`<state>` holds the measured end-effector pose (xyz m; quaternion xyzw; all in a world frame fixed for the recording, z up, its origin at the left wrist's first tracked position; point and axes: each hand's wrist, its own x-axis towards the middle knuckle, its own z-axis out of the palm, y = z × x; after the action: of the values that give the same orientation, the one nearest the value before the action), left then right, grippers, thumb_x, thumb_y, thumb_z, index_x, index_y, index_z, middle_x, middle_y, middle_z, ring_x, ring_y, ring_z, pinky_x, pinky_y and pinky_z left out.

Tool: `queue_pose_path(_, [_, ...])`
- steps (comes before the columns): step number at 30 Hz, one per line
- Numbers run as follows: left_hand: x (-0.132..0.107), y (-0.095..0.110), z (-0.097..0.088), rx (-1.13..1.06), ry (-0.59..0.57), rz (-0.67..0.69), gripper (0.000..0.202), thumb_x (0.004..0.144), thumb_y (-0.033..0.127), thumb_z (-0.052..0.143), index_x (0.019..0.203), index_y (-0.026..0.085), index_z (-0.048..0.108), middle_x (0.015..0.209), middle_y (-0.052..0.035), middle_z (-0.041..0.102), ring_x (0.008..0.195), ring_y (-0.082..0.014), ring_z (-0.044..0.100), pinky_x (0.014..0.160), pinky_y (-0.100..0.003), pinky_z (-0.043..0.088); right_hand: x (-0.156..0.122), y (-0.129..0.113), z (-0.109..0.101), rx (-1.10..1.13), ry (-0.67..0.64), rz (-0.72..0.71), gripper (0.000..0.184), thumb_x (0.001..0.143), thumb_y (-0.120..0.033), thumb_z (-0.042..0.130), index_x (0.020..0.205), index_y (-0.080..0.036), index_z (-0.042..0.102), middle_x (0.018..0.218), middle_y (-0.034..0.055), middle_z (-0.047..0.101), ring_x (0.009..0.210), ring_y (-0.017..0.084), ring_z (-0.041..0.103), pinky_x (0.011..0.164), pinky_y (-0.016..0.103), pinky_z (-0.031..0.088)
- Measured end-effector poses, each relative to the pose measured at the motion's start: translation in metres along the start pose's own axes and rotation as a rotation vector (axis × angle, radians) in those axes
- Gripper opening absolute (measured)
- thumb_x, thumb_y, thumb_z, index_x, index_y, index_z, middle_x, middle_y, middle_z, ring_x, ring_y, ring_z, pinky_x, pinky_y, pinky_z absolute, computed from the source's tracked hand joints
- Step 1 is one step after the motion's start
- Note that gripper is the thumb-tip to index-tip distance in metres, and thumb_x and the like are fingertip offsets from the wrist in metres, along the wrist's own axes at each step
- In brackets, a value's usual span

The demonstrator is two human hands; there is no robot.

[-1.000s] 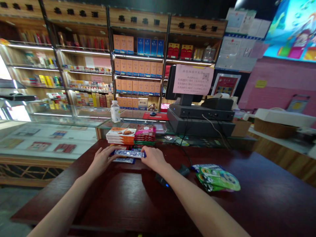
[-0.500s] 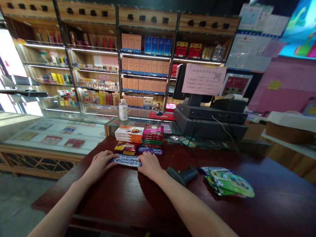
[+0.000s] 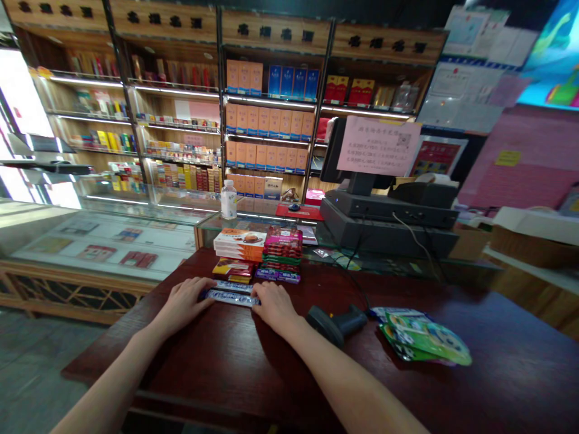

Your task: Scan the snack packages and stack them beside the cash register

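A long blue and white snack pack (image 3: 231,296) lies flat on the dark red wooden counter (image 3: 217,367). My left hand (image 3: 183,304) grips its left end and my right hand (image 3: 274,305) grips its right end, fingers curled over it. A second blue pack (image 3: 235,286) lies just behind it. Past these sit a stack of orange and white boxes (image 3: 239,244), a stack of pink and green packets (image 3: 283,244), small red and yellow packs (image 3: 233,269) and a purple pack (image 3: 277,276).
A black barcode scanner (image 3: 337,322) lies right of my right hand, with green snack bags (image 3: 423,343) further right. A cash register with monitor (image 3: 384,211) stands behind. A glass display case (image 3: 90,241), a water bottle (image 3: 228,201) and shelves of goods (image 3: 266,132) fill the back.
Both hands slid the blue pack a little toward me, away from the stacks. The camera shifted, so the scanner and green bags show more fully.
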<state>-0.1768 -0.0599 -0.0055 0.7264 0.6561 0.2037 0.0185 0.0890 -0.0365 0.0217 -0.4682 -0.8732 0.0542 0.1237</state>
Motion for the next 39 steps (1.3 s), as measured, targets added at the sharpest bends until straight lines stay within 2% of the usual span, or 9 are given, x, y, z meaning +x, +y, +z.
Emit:
queue_pose_path(4, [0.001,0.003,-0.002,0.006,0.011,0.001,0.031,0.082,0.043,0.055,0.109,0.030,0.066,0.116,-0.0048,0.070,0.112,-0.0293,0.061,0.099,-0.050,0.042,-0.003,-0.004,-0.004,0.009,-0.004,-0.008,0.013,0.090,-0.023,0.066,0.103,-0.024,0.069,0.110,0.0044,0.071,0.107,0.022,0.063,0.088,0.032,0.042])
queue_pose_path(12, [0.004,-0.002,0.000,0.018,0.021,-0.008,0.035,0.083,0.043,0.053,0.113,0.030,0.065,0.121,-0.0060,0.069,0.116,-0.0298,0.059,0.101,-0.051,0.040,0.002,-0.005,-0.002,0.023,-0.021,0.011,0.013,0.091,-0.023,0.064,0.103,-0.024,0.071,0.112,0.0056,0.070,0.110,0.022,0.062,0.088,0.032,0.041])
queue_pose_path(18, [0.004,0.007,-0.006,0.037,0.018,-0.009,0.038,0.081,0.039,0.052,0.116,0.030,0.065,0.123,-0.0053,0.070,0.117,-0.0307,0.060,0.102,-0.052,0.040,-0.001,-0.003,-0.003,0.030,-0.010,-0.002,0.015,0.091,-0.025,0.063,0.104,-0.023,0.071,0.112,0.0058,0.070,0.108,0.022,0.063,0.088,0.033,0.042])
queue_pose_path(24, [0.010,0.015,-0.003,0.064,0.067,0.042,0.038,0.080,0.032,0.050,0.115,0.032,0.066,0.118,-0.0033,0.071,0.113,-0.0279,0.061,0.103,-0.049,0.040,-0.004,0.004,-0.011,0.022,0.039,-0.019,0.022,0.092,-0.019,0.055,0.105,-0.025,0.072,0.110,0.0052,0.071,0.107,0.022,0.063,0.088,0.033,0.042])
queue_pose_path(30, [0.022,0.032,-0.001,0.051,0.084,0.082,0.036,0.082,0.033,0.051,0.115,0.033,0.066,0.120,-0.0027,0.071,0.115,-0.0294,0.061,0.103,-0.050,0.040,-0.008,0.014,-0.023,-0.013,0.076,-0.043,0.030,0.095,-0.017,0.047,0.108,-0.024,0.073,0.109,0.0072,0.074,0.105,0.023,0.063,0.089,0.035,0.042])
queue_pose_path(39, [0.043,0.067,0.007,0.039,0.095,0.152,0.037,0.086,0.030,0.049,0.118,0.036,0.066,0.127,-0.0006,0.070,0.121,-0.0286,0.060,0.103,-0.049,0.041,-0.024,0.036,-0.053,-0.028,0.121,-0.018,0.031,0.095,-0.017,0.048,0.108,-0.025,0.074,0.111,0.0066,0.075,0.106,0.024,0.063,0.089,0.036,0.041])
